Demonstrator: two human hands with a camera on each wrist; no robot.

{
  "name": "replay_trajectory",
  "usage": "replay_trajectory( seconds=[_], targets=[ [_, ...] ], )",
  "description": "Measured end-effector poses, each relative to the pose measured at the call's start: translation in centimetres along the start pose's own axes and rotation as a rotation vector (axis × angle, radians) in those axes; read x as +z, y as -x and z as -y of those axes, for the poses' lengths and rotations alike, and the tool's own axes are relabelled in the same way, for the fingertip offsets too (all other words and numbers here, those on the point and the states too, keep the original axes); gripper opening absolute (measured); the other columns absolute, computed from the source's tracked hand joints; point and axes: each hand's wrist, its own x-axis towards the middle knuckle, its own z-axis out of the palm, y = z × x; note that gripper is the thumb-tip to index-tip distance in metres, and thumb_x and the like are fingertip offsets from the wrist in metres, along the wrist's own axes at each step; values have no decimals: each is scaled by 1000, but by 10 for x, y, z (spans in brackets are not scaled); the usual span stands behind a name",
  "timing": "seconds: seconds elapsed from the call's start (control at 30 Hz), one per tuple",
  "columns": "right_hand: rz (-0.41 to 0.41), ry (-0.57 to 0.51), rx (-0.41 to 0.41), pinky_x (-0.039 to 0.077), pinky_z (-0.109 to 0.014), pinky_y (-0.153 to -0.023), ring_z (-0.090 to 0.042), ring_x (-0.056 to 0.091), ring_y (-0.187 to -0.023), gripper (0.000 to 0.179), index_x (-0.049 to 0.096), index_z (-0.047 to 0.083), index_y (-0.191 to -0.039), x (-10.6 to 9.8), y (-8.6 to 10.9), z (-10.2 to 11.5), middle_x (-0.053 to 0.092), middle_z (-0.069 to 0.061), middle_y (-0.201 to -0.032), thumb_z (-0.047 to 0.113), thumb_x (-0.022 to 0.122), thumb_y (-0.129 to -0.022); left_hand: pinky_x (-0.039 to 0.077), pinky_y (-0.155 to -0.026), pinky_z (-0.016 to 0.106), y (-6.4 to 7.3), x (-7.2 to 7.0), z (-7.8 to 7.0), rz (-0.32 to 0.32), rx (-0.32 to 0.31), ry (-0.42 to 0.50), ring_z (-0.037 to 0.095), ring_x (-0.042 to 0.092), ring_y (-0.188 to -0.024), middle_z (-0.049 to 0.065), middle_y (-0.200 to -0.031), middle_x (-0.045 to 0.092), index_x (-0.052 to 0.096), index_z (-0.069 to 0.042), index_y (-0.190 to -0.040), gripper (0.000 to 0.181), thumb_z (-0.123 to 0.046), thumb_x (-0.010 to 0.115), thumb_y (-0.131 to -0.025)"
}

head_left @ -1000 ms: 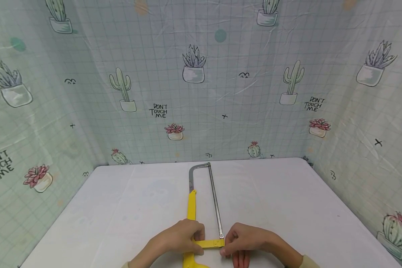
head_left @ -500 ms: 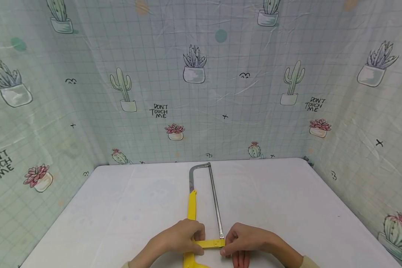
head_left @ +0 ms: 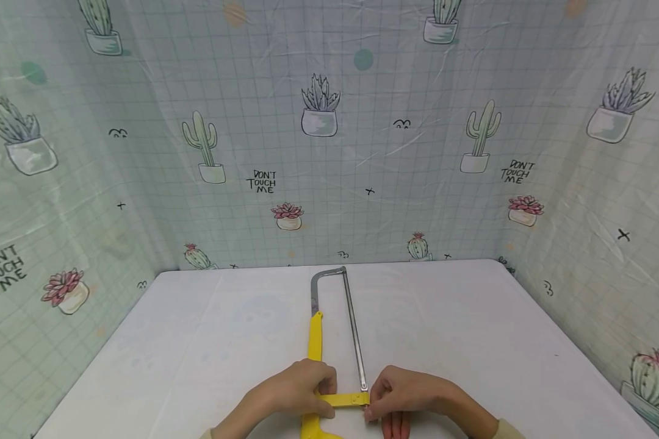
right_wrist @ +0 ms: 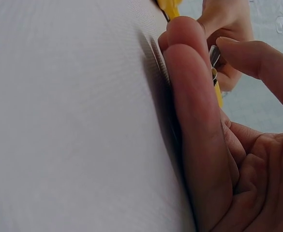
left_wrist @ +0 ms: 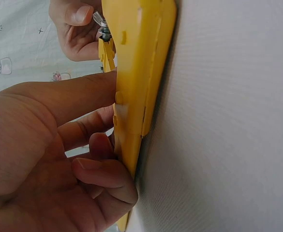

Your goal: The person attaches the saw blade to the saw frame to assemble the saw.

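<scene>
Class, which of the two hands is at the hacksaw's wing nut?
The right hand, its thumb touching the wing nut; the left hand grips the yellow frame.

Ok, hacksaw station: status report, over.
Left fingers gripping saw. Right fingers at wing nut. Saw lying on table. No obstruction visible.

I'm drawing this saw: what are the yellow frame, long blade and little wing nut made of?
Yellow frame: probably painted metal, smooth and faintly glossy with crisp edges; plastic is possible. Long blade: most likely steel, thin and silvery-grey. Wing nut: seems bare metal, silvery with bright glints.
</scene>
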Motion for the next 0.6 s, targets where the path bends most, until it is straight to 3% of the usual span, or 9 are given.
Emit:
replay_trajectory(
  seconds=[0.6],
  targets=[
    [27,-18,13,48,-15,-48,-1,58,-47,19,75,9,-88,-3,0,-3,68,5,-62,26,71,-94,46,-64,21,1,-1,-1,6,7,6,4,51,-68,-11,-77,61,66,-22,-85,21,-21,87,-81]
  ],
)
